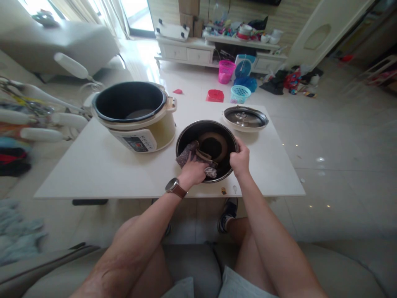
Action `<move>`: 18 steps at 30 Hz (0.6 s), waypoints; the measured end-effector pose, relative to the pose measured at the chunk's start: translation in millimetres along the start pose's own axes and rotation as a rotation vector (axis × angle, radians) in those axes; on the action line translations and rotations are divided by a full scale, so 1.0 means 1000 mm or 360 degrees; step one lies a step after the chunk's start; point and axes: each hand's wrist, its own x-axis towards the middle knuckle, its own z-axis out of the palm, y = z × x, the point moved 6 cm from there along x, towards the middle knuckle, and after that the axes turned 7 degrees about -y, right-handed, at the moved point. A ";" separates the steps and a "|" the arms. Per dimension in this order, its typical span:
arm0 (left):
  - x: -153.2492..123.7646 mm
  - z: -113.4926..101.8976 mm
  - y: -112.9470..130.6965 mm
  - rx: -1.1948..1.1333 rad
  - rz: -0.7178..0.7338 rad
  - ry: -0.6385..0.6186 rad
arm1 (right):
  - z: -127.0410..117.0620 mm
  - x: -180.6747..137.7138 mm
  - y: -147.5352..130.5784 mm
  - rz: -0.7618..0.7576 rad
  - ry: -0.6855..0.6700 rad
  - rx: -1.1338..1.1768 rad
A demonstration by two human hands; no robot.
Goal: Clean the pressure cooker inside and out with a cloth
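A round dark pot (214,140), black inside with a ring-shaped mark on its bottom, is tilted towards me over the near part of the white table. My right hand (240,159) grips its right rim, thumb on the outside. Inside the pot, my left hand (194,169), with a watch on its wrist, presses a bunched grey-brown patterned cloth (187,153) against the lower left wall. Some of the cloth sticks out on both sides of the fingers. To the left stands a white rice cooker body (164,130) with a control panel, its top uncovered and its inside dark.
On the white table (93,174), a round lid (245,126) lies upturned at the back right. Two small items, one a dark sticker-like piece (223,191), are at the near edge. Beyond are a pink basket (226,72), a light blue basket (240,94) and a red stool (215,96).
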 end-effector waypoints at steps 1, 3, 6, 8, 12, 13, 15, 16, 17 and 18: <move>0.000 0.000 -0.001 -0.0041 -0.0010 0.0039 | 0.002 -0.001 0.001 0.0012 0.0025 0.0030; 0.002 0.004 -0.001 -0.0228 -0.0059 0.0072 | 0.005 -0.005 0.000 0.0009 0.0071 0.0041; 0.013 0.014 0.003 -0.0831 -0.0120 0.0129 | 0.010 -0.011 -0.008 -0.0038 0.0067 0.0014; 0.021 0.019 0.010 -0.1458 -0.0062 0.0230 | 0.012 -0.014 -0.014 -0.0063 0.0059 -0.0009; 0.031 0.021 0.023 -0.2372 0.0040 0.0342 | 0.013 -0.018 -0.015 -0.0074 0.0059 -0.0042; 0.031 0.018 0.026 -0.2339 0.0096 0.0313 | 0.013 -0.018 -0.013 -0.0063 0.0072 -0.0040; 0.029 0.008 0.032 -0.2035 0.0294 0.0204 | 0.011 -0.018 -0.008 -0.0021 0.0128 -0.0044; 0.026 0.004 0.035 -0.1841 0.0392 0.0135 | 0.009 -0.018 -0.006 0.0006 0.0165 -0.0055; 0.024 0.001 0.036 -0.1655 0.0449 0.0059 | 0.008 -0.018 -0.004 0.0037 0.0203 -0.0074; 0.021 0.001 0.035 -0.1480 0.0451 -0.0020 | 0.006 -0.017 -0.003 0.0068 0.0237 -0.0097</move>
